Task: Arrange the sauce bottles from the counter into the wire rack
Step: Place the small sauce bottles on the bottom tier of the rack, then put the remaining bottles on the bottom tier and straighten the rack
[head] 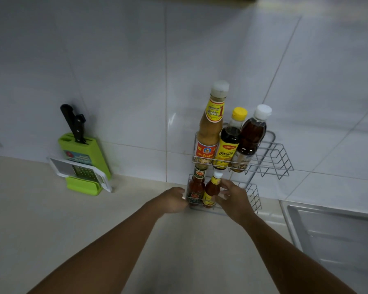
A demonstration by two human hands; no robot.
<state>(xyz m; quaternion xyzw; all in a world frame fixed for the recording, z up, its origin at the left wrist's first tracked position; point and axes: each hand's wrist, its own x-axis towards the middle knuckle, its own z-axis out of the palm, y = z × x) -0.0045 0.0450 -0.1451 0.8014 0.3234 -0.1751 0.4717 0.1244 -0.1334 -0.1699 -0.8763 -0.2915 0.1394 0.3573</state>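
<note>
Up against the glossy white tiled wall point(115, 71) stands a two-tier wire rack point(272, 155) of thin silvery metal rods, its open grid baskets stepped one above the other on the pale, matte counter point(51, 219). Five bottles sit in it, three above and two below. On the upper tier, from the left, are a tall bottle point(210, 128) with a long neck, beige sauce, a clear cap and a red and yellow label; a shorter dark bottle point(228, 141) with a yellow cap and yellow label; and a brown bottle point(250, 136) with a white cap, leaning slightly right; the right part of this basket holds nothing. On the lower tier stand a red sauce bottle point(196, 187) with a dark lid and, just beside it on the right, a small red bottle point(211, 190) with a white cap and yellow label. The right hand point(234, 198) curls around this small bottle from the right, fingers touching its neck and side in a loose grasp. The left hand point(172, 200) rests against the rack's lower left corner, fingers bent; whether it grips the wire I cannot tell. Well to the left, a green plastic knife block point(89, 153) holds two black-handled knives point(74, 124), with one flat metal grater point(85, 172) in a white frame propped in front. At the right edge lies one steel sink point(331, 230), smooth and grey
</note>
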